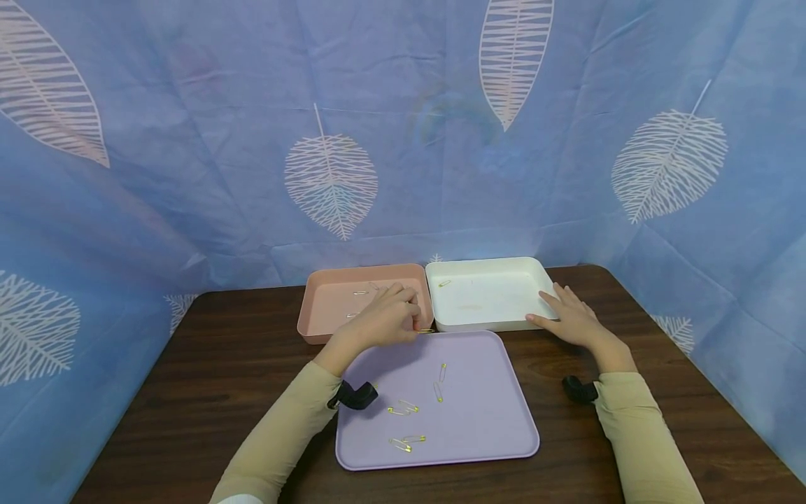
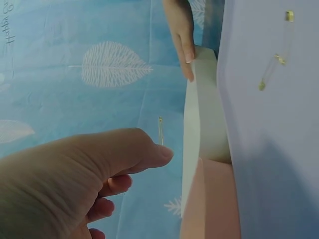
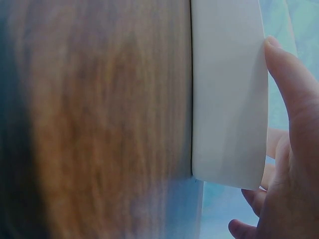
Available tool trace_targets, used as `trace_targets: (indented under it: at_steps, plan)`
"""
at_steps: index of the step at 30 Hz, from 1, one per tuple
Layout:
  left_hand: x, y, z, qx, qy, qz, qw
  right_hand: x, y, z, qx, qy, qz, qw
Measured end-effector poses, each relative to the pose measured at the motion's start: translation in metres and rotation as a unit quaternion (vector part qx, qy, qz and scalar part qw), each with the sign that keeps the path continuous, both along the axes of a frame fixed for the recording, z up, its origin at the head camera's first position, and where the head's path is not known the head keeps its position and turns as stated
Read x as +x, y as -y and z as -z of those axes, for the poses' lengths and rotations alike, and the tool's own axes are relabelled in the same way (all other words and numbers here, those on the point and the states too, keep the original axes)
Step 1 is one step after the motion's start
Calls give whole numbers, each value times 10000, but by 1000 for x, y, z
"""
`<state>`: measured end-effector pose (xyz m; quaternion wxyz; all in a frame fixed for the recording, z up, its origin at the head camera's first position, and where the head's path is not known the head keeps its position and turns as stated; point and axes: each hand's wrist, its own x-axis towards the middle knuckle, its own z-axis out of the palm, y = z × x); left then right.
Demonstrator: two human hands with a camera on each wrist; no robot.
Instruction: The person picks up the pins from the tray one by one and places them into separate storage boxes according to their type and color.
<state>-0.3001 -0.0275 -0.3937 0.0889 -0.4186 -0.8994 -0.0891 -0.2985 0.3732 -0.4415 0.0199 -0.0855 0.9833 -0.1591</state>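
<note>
My left hand (image 1: 389, 316) pinches a gold safety pin (image 1: 426, 331) between thumb and fingers, above the near right corner of the pink tray (image 1: 321, 327). In the left wrist view the safety pin (image 2: 160, 130) sticks out past the thumb tip. My right hand (image 1: 571, 320) rests at the right end of the white tray (image 1: 491, 326), fingers spread and the thumb touching its rim in the right wrist view. Several gold safety pins (image 1: 414, 439) lie on the purple tray (image 1: 485, 413). One gold safety pin (image 1: 444, 283) lies in the white tray; silver-looking safety pins (image 1: 361, 292) lie in the pink one.
The pink and white trays stand side by side at the back of the dark wooden table (image 1: 208, 364), with the purple tray in front of them. Behind the table hangs a blue cloth (image 1: 403, 196) with white leaf prints.
</note>
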Motion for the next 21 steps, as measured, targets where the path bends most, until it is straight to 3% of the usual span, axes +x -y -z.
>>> trace_targets:
  at_steps: [13,21]
  plan:
    - [-17,-33,-9,84,-267,-32,9996,-1,0,0,22,-28,-3,10000]
    - [-34,-52,-11,-170,-40,-206,9996,0,0,0,0,-37,-8,10000]
